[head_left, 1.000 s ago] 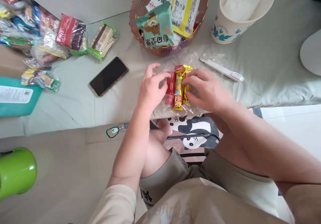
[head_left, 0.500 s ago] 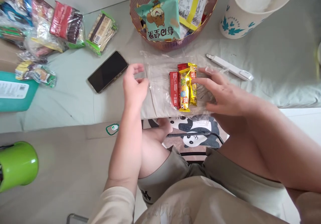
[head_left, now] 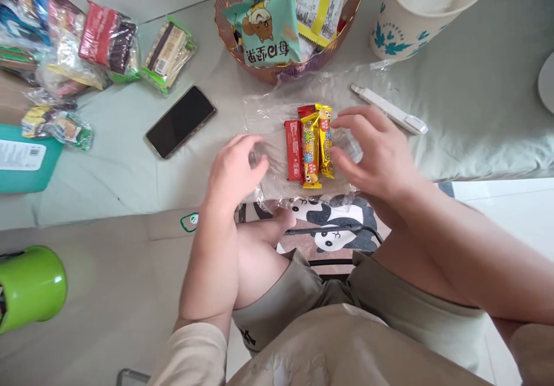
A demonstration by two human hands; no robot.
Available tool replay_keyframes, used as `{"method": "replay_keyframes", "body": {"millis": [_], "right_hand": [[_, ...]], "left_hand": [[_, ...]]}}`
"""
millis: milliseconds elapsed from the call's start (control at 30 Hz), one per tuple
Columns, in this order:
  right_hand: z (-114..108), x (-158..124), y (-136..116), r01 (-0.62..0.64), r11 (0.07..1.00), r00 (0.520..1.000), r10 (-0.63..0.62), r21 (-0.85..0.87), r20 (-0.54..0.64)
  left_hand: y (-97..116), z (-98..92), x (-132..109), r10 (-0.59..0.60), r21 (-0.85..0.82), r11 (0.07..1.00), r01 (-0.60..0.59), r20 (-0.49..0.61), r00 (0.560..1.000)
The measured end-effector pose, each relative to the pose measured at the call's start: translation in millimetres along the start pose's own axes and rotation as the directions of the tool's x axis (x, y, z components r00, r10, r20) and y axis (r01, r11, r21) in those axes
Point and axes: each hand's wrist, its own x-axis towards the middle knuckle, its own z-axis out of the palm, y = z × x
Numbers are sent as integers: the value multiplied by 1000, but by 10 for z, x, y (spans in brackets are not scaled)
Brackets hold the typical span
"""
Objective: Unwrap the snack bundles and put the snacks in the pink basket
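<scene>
A clear plastic sheet or bag lies spread near the table's front edge. On it sit a red snack packet and two yellow snack bars, the front one partly over another bit of red wrapping and the second bar on its right. My left hand rests at the plastic's left side with thumb and fingers apart, curved. Close to the right bar is my right hand, its fingers parted and curved toward the bars; whether the fingertips touch the bar I cannot tell.
Behind the plastic stands a ribbed bowl of packaged snacks. A white utility knife and a paper cup are at right. On the left lie a phone, a wafer pack and several wrapped snacks. A green bin stands below.
My left hand has come down onto the plastic's left side, its fingers turning toward the bars. My right hand has curled in closer to the bars. The view has shifted slightly.
</scene>
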Motion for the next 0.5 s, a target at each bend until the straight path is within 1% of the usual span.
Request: {"method": "replay_keyframes", "body": {"millis": [33, 67, 100, 133, 200, 233, 267, 300, 367, 500], "right_hand": [[38, 12, -77, -11, 1000, 1000, 11, 2, 13], [75, 26, -153, -25, 1000, 999, 25, -5, 33], [108, 40, -226, -36, 999, 998, 37, -19, 59], [137, 56, -293, -38, 999, 996, 41, -34, 85], [179, 83, -401, -12, 998, 992, 18, -54, 126], [193, 94, -441, 5, 998, 989, 4, -59, 145], [204, 103, -471, 17, 998, 987, -6, -63, 163], [213, 110, -495, 23, 997, 984, -10, -68, 180], [234, 121, -530, 15, 997, 979, 1, -82, 203], [300, 135, -598, 4, 993, 977, 21, -114, 213]], "left_hand": [[-8, -2, 20, -85, 34, 996, 86, -37, 996], [4, -9, 39, -131, 55, 989, 135, -76, 989], [35, -19, 56, -129, 64, 989, 136, -101, 986], [81, -28, 72, -89, 64, 993, 96, -106, 990], [183, -29, 111, 63, 38, 997, -60, -70, 996], [222, -14, 136, 134, 20, 991, -133, -45, 990], [246, 12, 163, 179, 3, 984, -179, -29, 983], [251, 48, 191, 198, -8, 980, -199, -18, 980], [221, 133, 240, 195, -15, 981, -195, 4, 981], [119, 266, 259, 200, 9, 979, -202, 110, 974]]}}
